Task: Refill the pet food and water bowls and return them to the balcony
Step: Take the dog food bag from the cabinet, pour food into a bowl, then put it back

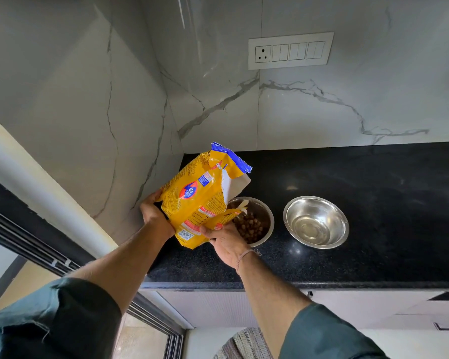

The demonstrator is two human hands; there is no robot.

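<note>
A yellow and blue pet food bag (200, 195) is tilted over a steel bowl (268, 216) that stands on the black counter (347, 255) near the corner. Brown kibble (252, 226) lies in that bowl, under the bag's torn mouth. My left hand (153, 213) grips the bag's lower left side. My right hand (226, 242) holds the bag from below at its front edge, just over the bowl's near rim. To the right stands a second steel bowl (316, 221) with clear water in it.
Marble walls meet in a corner behind the bowls, with a switch plate (290, 50) on the back wall. A sliding door frame (36, 244) runs along the left. A woven mat (244, 343) lies on the floor below the counter edge.
</note>
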